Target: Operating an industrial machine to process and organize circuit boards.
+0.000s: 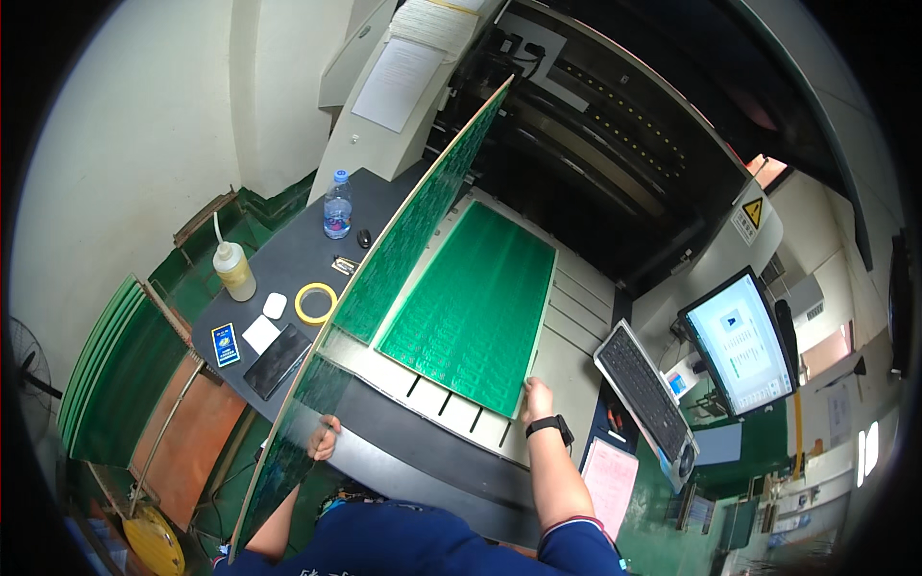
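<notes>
A large, thin green panel (434,205) with a patterned face stands tilted on edge, running from the machine's opening down toward my body. My left hand (325,438) is closed at its lower edge, fingers curled round it. A second green panel (477,298), rectangular with faint rows of pattern, lies flat on the pale slotted bed (574,331) of the machine. My right hand (538,398), with a black watch on the wrist, is closed at this panel's near right corner. The fingertips there are partly hidden.
Left, a dark table (298,252) bears a water bottle (337,206), squeeze bottle (234,272), yellow tape roll (315,303) and black phone (277,362). Several green panels (108,355) stand in a rack beyond. Right are a keyboard (642,379), monitor (740,341) and pink paper (610,485).
</notes>
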Demonstrator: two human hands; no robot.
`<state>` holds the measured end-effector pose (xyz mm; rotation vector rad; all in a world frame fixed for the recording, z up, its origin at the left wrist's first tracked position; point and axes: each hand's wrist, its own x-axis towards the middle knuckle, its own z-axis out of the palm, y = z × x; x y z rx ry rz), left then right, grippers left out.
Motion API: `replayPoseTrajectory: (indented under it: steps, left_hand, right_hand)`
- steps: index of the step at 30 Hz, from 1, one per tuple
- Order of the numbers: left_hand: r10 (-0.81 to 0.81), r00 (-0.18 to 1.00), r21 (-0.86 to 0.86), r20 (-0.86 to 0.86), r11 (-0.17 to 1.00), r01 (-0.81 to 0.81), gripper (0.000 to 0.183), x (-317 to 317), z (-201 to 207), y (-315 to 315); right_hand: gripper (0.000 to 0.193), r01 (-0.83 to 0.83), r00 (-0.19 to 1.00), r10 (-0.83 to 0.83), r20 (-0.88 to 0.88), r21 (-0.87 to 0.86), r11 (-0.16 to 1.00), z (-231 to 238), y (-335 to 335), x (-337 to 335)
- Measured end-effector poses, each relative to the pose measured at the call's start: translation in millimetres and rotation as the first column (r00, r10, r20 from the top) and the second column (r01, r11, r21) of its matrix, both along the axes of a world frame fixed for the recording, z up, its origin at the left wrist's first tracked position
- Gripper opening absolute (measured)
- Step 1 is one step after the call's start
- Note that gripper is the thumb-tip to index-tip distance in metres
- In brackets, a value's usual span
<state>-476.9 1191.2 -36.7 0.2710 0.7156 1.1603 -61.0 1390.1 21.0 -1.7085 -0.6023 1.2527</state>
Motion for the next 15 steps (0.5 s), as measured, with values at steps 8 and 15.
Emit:
replayPoseTrajectory:
  steps: [8,15]
  left_hand:
    - [0.085,0.996,0.002,-0.015,0.996,-0.085,0.039,9,8,-6]
    - [0.091,0.996,0.004,-0.024,0.996,-0.091,0.039,5,16,-11]
  right_hand:
    - [0.055,-0.602,0.186,0.222,0.957,-0.068,0.796,-29,-57,-61]
    - [0.053,-0.64,0.1,0.301,0.948,-0.17,0.749,-18,-51,-64]
